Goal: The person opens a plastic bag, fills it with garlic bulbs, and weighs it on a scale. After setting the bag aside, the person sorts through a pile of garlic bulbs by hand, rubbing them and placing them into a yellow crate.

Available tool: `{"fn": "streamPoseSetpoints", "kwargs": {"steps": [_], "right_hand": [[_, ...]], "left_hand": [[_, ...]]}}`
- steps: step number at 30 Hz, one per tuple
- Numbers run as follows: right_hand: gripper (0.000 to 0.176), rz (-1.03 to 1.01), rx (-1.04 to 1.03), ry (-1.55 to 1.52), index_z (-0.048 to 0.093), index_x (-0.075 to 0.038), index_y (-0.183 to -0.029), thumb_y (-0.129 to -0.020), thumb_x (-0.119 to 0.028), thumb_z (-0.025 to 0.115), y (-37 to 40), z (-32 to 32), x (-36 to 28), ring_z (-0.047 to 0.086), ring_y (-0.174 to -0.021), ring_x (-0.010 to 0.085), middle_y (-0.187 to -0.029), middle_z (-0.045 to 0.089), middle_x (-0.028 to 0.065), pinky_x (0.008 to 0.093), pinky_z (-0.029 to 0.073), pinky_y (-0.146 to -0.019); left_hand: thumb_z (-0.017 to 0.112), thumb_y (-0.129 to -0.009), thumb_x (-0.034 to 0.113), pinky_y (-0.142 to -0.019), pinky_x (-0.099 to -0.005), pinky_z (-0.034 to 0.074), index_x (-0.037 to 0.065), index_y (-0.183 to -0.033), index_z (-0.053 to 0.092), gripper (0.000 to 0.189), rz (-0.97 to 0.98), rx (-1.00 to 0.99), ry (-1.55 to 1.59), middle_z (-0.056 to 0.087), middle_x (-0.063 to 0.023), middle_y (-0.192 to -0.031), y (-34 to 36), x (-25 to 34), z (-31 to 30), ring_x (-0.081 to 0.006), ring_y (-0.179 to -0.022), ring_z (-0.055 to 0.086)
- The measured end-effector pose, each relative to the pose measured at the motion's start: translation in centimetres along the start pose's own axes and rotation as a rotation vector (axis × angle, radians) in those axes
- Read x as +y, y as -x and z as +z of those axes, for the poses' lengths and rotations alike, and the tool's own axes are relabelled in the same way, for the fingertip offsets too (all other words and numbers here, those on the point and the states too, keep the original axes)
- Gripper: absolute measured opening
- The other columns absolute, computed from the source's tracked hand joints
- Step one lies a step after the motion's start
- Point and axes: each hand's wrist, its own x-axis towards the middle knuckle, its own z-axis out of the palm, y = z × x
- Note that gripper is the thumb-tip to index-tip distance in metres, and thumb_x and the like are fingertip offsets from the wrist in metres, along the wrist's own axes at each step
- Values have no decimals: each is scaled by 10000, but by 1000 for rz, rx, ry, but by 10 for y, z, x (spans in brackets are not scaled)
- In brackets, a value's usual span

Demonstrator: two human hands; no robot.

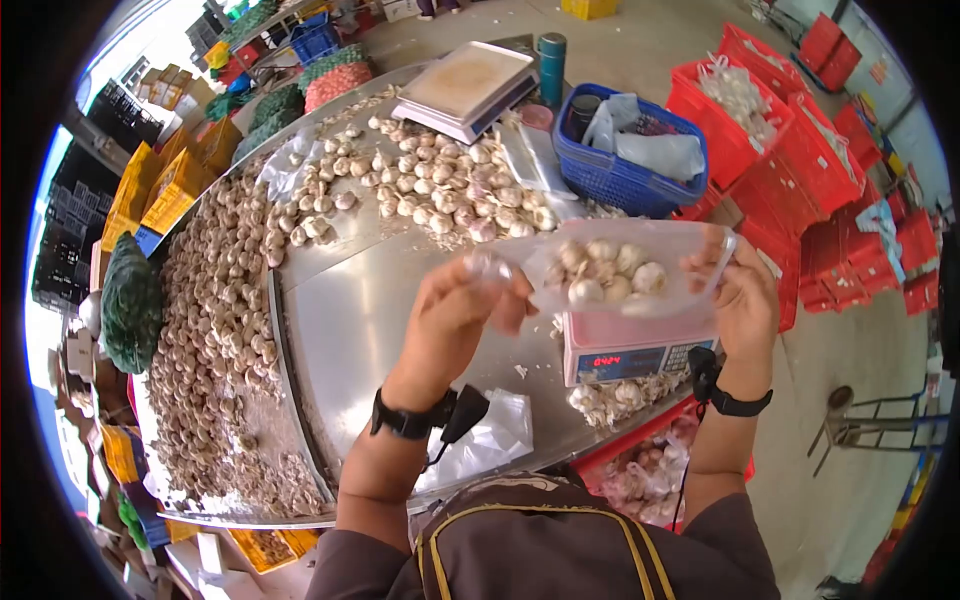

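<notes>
In the head view, we see a clear bag (685, 243) with bulbs (605, 270) inside, stretched level above the scale (640, 357). The left hand (465, 305) pinches one end and the right hand (745, 295) clasps the other. We note bare metal on the table (390, 320) from the rail (285, 370) to the scale, which sits near the right edge; the basket (610, 180) limits room beyond the bag.

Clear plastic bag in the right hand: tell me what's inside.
Inside the clear plastic bag show several whitish, rounded garlic bulbs. Anything behind the front ones is covered, so the full count cannot be told.
</notes>
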Motion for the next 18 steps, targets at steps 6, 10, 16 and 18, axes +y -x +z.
{"fn": "streamPoseSetpoints", "kwargs": {"steps": [6,10,16,18], "right_hand": [[361,455,-377,-177,574,-5,-1276,-969,-192,604,28,108,62,629,-1101,191,-1198,646,77,342,556,-861],[213,650,-576,-141,628,-9,-1130,-1006,-173,571,59,145,150,615,-978,129,-1023,659,24,289,503,-873],[225,754,-1156,56,635,-1,-1134,-1016,-171,548,64,178,191,626,-932,112,-976,678,23,291,491,-878],[206,771,-1080,56,653,-10,-1081,-1014,-164,532,68,171,228,640,-922,138,-961,689,33,297,501,-886]], "left_hand": [[619,-947,256,-1010,-465,442,-6,-1292,580,435,224,19,-1120,583,-211,-1303,52,29,45,-377,-1136,593],[682,-902,323,-930,-430,466,28,-1274,599,482,117,101,-1423,630,-214,-1199,90,6,4,-391,-1058,600],[744,-854,223,-698,-334,483,36,-906,723,195,-521,-62,-1075,676,-108,-780,152,36,-28,-210,-742,612],[717,-874,152,-660,-270,461,26,-923,717,135,-695,341,-938,653,-87,-751,183,26,-50,-124,-710,576]]}}
